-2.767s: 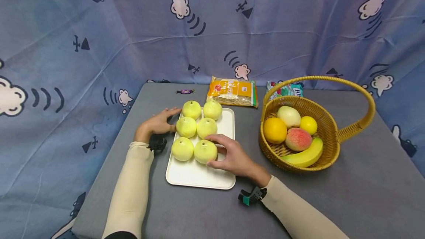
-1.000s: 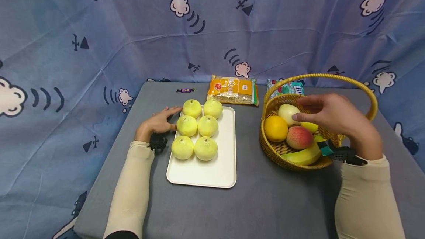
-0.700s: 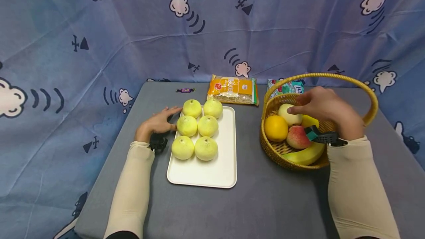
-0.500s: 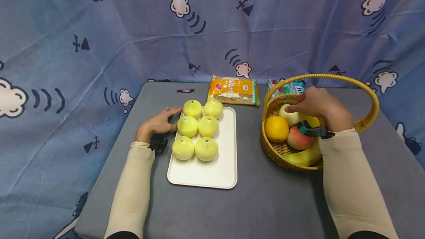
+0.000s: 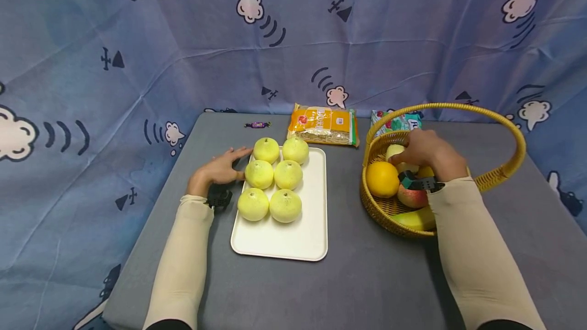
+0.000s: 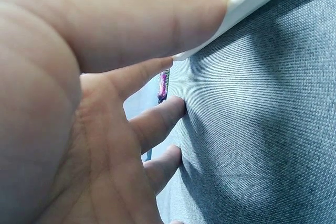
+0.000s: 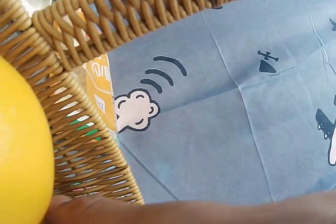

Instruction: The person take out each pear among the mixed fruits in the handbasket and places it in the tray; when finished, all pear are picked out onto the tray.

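A wicker basket [image 5: 373, 211] holds a pale round fruit [image 5: 394, 150], an orange [image 5: 382, 179], a peach [image 5: 410, 197], a banana [image 5: 416, 219] and a mostly covered yellow fruit. My right hand [image 5: 428, 153] reaches into the basket and grips the pale fruit, thumb across its near side; the other fingertips are hidden. In the right wrist view the orange [image 7: 23, 145] is close beside a finger. My left hand [image 5: 218, 169] rests at the left edge of a white tray [image 5: 284, 242], fingers spread, thumb near the rim. Several yellow-green round fruits [image 5: 285, 205] stand on the tray in pairs.
The basket's tall handle [image 5: 458, 107] arches above and right of my right hand. Behind the tray lie an orange food packet [image 5: 323, 125] and a small purple-wrapped candy [image 5: 258, 125]. A green packet [image 5: 396, 122] is behind the basket. A blue patterned cloth hangs at the back.
My right hand has left the front right fruit on the tray, moved right to the basket, and come down over the pale fruit. My left hand has stayed at the tray.
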Demonstrator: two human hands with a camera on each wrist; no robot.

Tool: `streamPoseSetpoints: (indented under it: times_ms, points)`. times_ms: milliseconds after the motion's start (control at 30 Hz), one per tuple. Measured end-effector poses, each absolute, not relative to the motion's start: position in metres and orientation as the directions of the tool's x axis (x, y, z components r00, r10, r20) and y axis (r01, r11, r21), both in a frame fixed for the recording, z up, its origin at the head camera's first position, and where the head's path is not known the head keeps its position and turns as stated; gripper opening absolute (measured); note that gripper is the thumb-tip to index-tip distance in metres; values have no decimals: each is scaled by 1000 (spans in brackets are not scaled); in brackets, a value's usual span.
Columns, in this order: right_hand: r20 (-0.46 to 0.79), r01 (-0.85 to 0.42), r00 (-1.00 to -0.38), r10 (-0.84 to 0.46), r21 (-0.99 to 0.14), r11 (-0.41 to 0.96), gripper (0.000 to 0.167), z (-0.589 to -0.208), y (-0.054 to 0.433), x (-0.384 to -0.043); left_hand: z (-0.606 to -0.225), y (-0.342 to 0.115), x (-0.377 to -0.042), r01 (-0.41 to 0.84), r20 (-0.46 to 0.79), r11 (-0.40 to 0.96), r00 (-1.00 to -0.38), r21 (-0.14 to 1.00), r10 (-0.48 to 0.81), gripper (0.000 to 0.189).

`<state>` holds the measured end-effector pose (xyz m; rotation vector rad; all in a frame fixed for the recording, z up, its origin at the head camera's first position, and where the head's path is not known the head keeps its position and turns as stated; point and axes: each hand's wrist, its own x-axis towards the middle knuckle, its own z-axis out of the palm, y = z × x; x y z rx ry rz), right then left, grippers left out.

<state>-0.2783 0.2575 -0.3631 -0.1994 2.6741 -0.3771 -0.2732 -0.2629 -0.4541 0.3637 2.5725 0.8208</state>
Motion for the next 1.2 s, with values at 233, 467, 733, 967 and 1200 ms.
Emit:
streamPoseSetpoints:
  times_ms: [233,467,733,967,1200]
  points:
    - [-409,-75,-891,-198,-298,952,62,-368,257,-280,-453,-263,-273,126,-307,798,-879,589,365,86]
    - [-317,-125,-925,-208,-264,956,73,-366,262,-273,-454,-264,-274,130,-305,797,-878,590,369,86]
    - [-179,-137,-962,-206,-334,933,82,-343,262,-242,-453,-263,-273,122,-307,794,-879,595,365,86]
    - [-15,-221,-968,-250,-414,883,86,-330,261,-201,-455,-264,-273,125,-303,792,-879,598,367,86]
    - [149,-322,-946,-289,-559,764,74,-343,252,-160,-454,-263,-274,122,-306,795,-880,594,363,87]
